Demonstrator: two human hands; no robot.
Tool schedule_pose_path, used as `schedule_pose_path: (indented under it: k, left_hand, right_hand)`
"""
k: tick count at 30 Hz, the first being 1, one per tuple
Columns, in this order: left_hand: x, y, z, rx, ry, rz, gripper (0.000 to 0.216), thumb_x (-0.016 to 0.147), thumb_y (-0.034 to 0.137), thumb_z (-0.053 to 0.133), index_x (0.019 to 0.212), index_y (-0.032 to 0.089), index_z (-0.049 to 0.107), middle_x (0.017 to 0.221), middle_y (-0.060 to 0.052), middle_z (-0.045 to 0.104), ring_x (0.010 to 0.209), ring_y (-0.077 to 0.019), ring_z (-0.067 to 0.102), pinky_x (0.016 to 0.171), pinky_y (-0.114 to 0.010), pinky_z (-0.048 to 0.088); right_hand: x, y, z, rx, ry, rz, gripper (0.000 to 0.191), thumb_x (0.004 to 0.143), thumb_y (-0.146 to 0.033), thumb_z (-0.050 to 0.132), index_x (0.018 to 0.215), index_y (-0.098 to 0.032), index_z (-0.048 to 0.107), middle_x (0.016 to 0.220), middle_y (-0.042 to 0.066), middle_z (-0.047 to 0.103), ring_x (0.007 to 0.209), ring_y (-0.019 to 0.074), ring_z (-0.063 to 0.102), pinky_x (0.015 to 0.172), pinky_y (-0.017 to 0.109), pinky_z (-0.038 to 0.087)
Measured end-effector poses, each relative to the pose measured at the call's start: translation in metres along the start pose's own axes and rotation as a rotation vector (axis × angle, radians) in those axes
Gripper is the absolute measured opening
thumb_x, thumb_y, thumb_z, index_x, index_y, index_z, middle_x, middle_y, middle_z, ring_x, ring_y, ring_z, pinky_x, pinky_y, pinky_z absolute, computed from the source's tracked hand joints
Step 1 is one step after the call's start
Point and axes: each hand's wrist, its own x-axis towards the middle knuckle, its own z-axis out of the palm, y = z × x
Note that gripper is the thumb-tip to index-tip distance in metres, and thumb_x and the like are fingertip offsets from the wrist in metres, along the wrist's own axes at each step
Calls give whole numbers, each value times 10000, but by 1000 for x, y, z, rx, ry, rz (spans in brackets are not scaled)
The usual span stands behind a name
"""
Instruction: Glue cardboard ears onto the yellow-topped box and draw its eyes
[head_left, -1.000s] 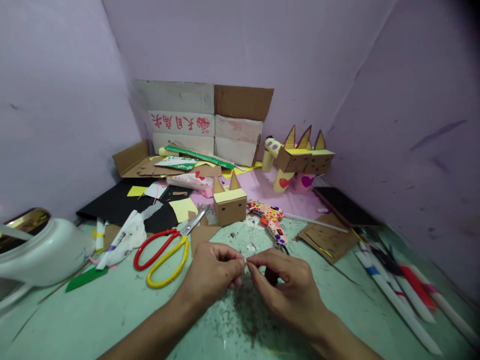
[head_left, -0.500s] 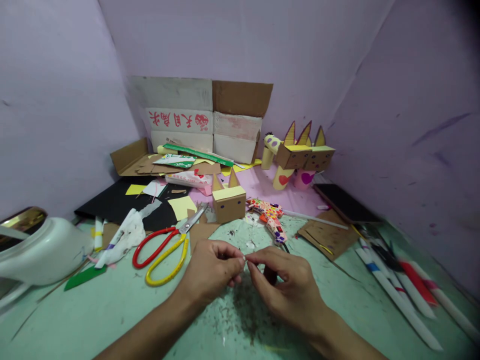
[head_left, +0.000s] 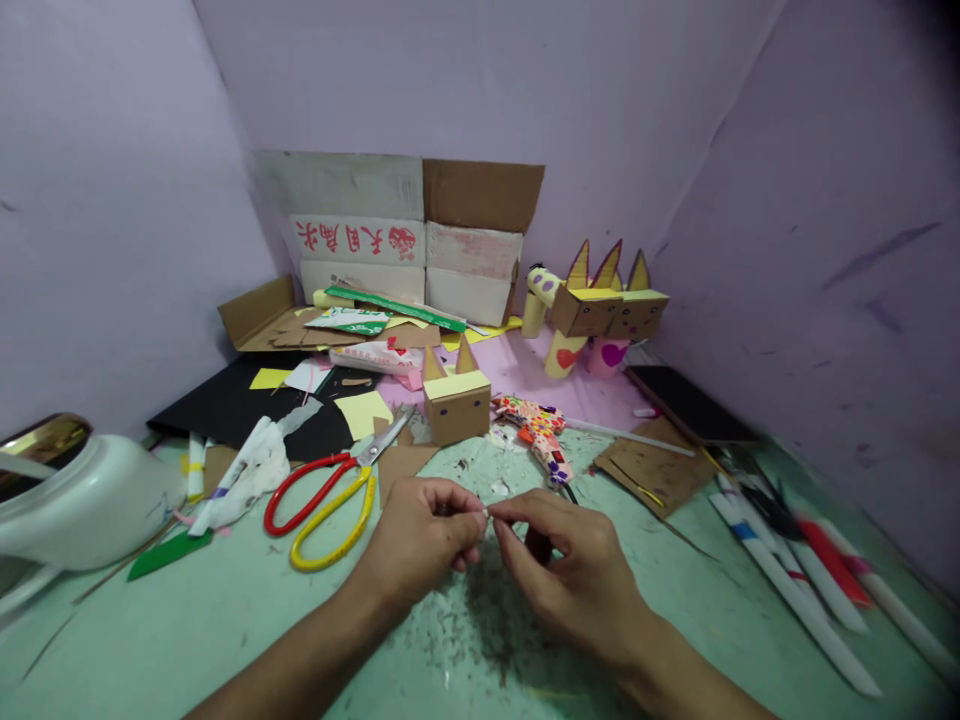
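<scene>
Toward the near edge of the surface (head_left: pixel 187 620), the left hand (head_left: pixel 427 525) seemingly pinched a pale bit (head_left: pixel 485 513) at its right; the right hand (head_left: pixel 570 560) met it by index, thumb slightly apart. Its long axis was indiscernible.

I count two hands: my left grip (head_left: pixel 427 525) and my right grip (head_left: pixel 574 570), with one tiny pale piece (head_left: pixel 486 513) between. Just beyond stands one cardboard head (head_left: pixel 457 415), having two ears (head_left: pixel 465 358); farther to the right, two more box heads (head_left: pixel 583 317) and two hearts (head_left: pixel 568 358). Left of my left grip is one pair of scissors (head_left: pixel 365 468); beyond my right grip, one glue gun (head_left: pixel 546 440).
</scene>
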Motion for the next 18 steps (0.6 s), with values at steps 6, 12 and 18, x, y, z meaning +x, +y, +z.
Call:
schedule_pose_path:
  k: [6,12,18]
  left_hand:
    - [2,-3,-3,-31,2,20,147,495,257,649,558,130,608,377,18,546,359,-85,476,374,-183,364]
    - [1,-3,-2,-16,-17,10,159,464,269,640,537,142,577,370,43,514,335,-77,450,357,-188,347]
    - [1,-3,-3,3,-41,9,145,470,263,621,531,146,561,375,50,496,339,-76,451,361,-189,327]
  right_hand:
    - [12,-2,-3,251,-138,540,216,725,-280,572,786,-128,714,478,-15,529,397,87,408,366,196,311]
    - [15,-7,-4,375,-171,618,117,672,-233,597,629,-141,655,488,-23,519,402,64,379,366,175,305]
    - [14,-7,-2,389,-150,602,88,634,-209,594,594,-140,631,486,-17,528,431,66,381,389,173,290]
